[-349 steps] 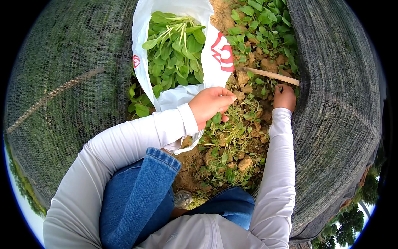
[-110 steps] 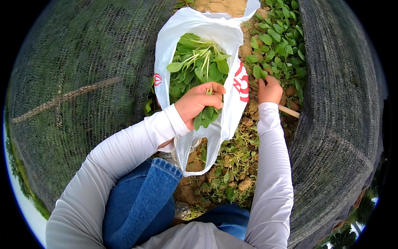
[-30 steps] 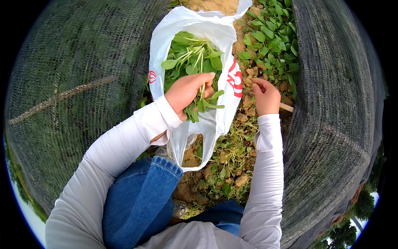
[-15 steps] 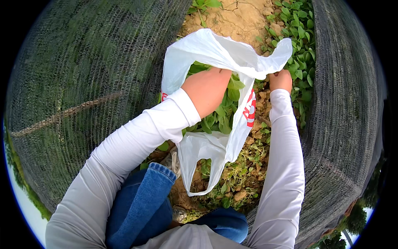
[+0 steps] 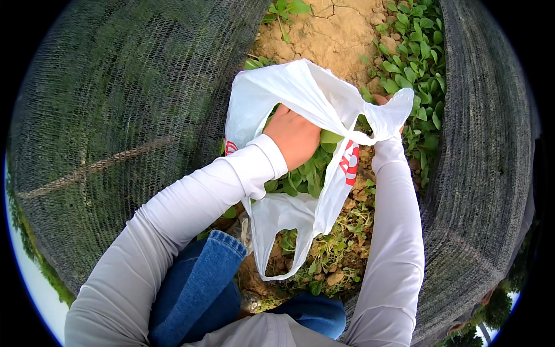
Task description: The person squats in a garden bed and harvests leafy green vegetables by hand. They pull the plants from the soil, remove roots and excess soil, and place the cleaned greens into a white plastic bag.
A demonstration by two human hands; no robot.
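Observation:
A white plastic bag (image 5: 263,87) with red printing lies open between my arms, full of leafy greens (image 5: 306,176). My left hand (image 5: 293,139) reaches into it among the leaves, its fingers hidden beneath the bag's folded upper flap, so what it holds is unclear. At the upper right, my right hand (image 5: 383,100) grips the bag's handle, which covers most of that hand. The bag's other handle loop hangs toward me, beside my jeans.
Dark shade netting (image 5: 98,98) rises on both sides, with a rod across the left one (image 5: 92,168). Dry cracked soil (image 5: 318,37) is beyond the bag. Low green plants (image 5: 419,69) grow along the right. My bent knee and shoe sit below.
My left hand, earlier holding a leafy bunch over the bag, has moved inside. My right hand has left the plants for the bag, whose top now folds over and has sunk slightly.

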